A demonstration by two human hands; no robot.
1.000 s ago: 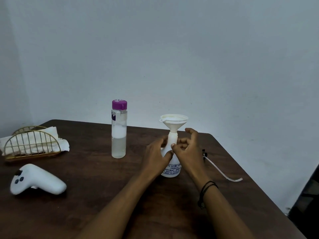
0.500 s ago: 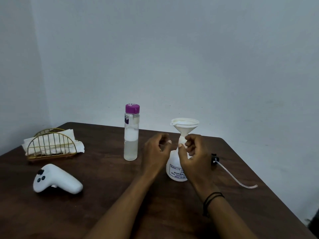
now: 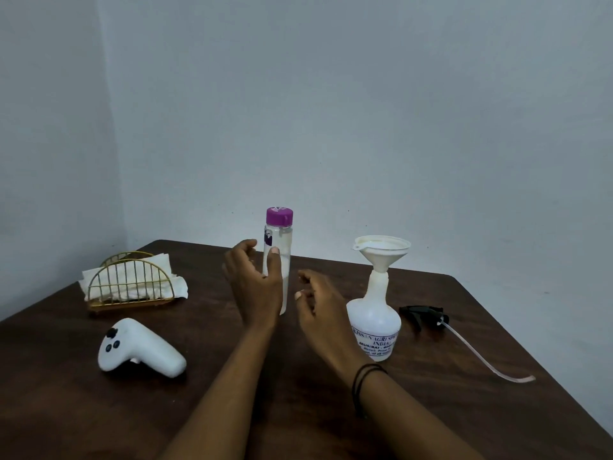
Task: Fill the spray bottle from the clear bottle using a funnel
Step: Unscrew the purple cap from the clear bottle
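The clear bottle [image 3: 278, 260] is standing upright on the brown table [image 3: 464, 376], its purple cap [image 3: 279, 216] on and liquid showing in its lower part. The left hand [image 3: 255, 283] is sitting in front of this bottle with fingers spread and loosely curved, the thumb [image 3: 274, 260] lying against the bottle's front; whether the fingers are actually gripping the bottle cannot be told. The right hand [image 3: 318, 303] is hovering just beside the bottle's right side, fingers loosely curled and apart, holding nothing. The white spray bottle [image 3: 374, 320] is standing upright to the right of both hands, apart from them. A white funnel [image 3: 382, 250] is sitting upright in its neck. The black spray head [image 3: 423, 315] with its thin tube [image 3: 491, 363] is lying on the table just right of the spray bottle. A white controller [image 3: 141, 350] and a wire napkin holder [image 3: 131, 283] are resting at the left of the table.
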